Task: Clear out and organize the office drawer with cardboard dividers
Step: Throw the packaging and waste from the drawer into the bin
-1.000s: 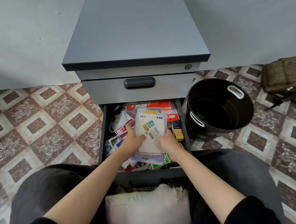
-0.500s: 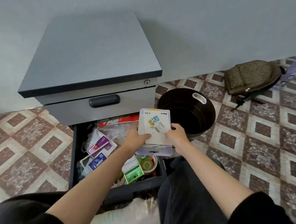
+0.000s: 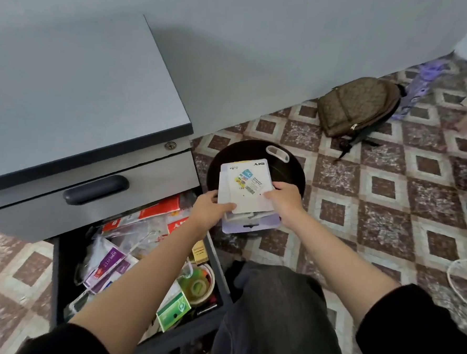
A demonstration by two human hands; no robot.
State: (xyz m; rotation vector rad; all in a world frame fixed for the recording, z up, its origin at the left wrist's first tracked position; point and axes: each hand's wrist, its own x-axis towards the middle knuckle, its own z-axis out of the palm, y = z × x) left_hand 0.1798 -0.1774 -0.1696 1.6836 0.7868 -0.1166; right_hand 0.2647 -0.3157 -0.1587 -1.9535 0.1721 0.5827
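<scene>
Both hands pinch a stack of flat packets point(image 3: 244, 189) by its near corners: left hand point(image 3: 210, 207), right hand point(image 3: 284, 197). The stack sits over the near rim of the black bucket point(image 3: 295, 169), just right of the open drawer point(image 3: 213, 257); bare tiled floor point(image 3: 388, 213) lies beyond.

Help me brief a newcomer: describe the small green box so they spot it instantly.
Find the grey cabinet against the wall; its lower drawer is pulled open. In its near right corner, beside a tape roll, lies the green box, the only green-and-white carton there.
</scene>
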